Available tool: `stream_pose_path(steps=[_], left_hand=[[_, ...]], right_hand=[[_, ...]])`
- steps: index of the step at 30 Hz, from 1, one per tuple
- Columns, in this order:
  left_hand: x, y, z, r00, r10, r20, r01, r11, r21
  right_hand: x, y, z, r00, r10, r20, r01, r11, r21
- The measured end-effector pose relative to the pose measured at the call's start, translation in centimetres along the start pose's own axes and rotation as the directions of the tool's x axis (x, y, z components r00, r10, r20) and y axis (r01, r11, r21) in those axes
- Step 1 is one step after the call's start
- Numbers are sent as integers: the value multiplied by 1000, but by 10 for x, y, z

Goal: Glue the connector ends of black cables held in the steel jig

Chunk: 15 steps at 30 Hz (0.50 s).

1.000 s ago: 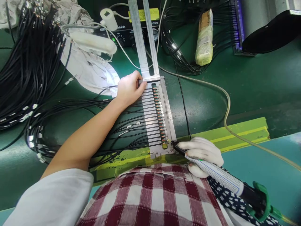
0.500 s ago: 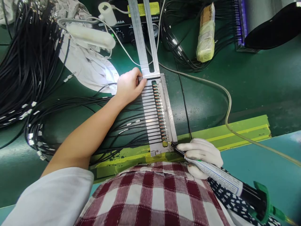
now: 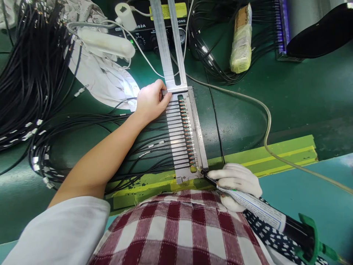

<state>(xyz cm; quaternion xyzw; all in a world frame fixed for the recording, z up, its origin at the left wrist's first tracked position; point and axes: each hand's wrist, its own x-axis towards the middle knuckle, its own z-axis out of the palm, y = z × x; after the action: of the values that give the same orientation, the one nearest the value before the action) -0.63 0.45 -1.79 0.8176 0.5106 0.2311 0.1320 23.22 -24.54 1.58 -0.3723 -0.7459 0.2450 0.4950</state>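
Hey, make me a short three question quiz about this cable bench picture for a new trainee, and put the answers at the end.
1. True or false: the gloved right hand holds the pen-like dispensing syringe with a green end cap, its black tip at the near end of the flat metal comb fixture.
2. Where does the bare left hand rest?
A. on the tape-wrapped block
B. at the far left corner of the fixture, over the thin black cables
C. on the white cloth
3. Fill in: the bench mat is dark ____.

Key: 1 true; 2 B; 3 green.
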Motion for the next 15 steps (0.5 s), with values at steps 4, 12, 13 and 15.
stream_pose_path(steps=[4, 12, 13, 15], left_hand=[[0, 1, -1, 999, -27, 34, 27, 1000, -14], [0, 2, -2, 999, -28, 31, 28, 1000, 3], [0, 2, -2, 1000, -17, 23, 17, 1000, 3], [0, 1, -1, 1000, -6, 13, 6, 1000, 7]], right_hand=[[-3, 1, 0, 1000, 0, -11, 0, 1000, 11], [-5, 2, 0, 1000, 7, 4, -7, 1000, 3], [-5, 1, 0, 1000, 4, 1, -4, 1000, 4], [-3, 1, 1, 1000, -1, -6, 1, 1000, 6]])
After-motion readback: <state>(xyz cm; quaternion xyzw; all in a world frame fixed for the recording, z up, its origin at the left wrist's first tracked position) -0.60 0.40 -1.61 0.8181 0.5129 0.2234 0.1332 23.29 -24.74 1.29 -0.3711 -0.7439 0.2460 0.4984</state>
